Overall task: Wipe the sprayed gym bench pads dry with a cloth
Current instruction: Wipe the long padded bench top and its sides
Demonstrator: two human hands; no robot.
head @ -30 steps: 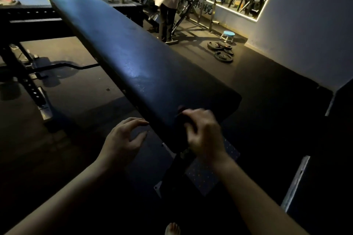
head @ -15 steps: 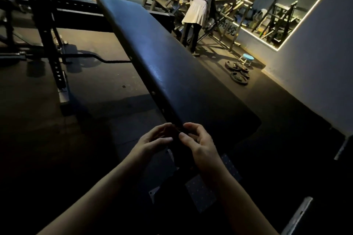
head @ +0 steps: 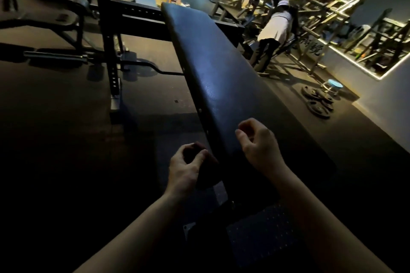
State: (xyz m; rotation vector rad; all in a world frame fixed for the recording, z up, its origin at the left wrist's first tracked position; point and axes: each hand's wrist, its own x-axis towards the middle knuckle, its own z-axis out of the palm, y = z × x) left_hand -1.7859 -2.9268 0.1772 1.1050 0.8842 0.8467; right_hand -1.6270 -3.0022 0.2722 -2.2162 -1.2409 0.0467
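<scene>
A: What's nearest?
B: The left hand (head: 185,168), with its fingers curled round a dark, bunched soft cloth (head: 208,173), just beside the pad's left edge.
A: And the right hand (head: 259,142)?
B: Fingers loosely curled, holding nothing, over the near end of the long black grained bench pad (head: 217,73).
A: Beyond?
B: Round dark weight plates (head: 319,102) lie flat on the floor.

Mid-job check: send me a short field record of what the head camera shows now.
bench pad: long, black, faint sheen midway; wetness unclear
left hand: grips the dark cloth, beside the bench pad's left edge
right hand: fingers loosely curled, holding nothing, over the bench pad's near end
floor at right: weight plates, blue-topped stool
background: a person bent over by a machine
</scene>
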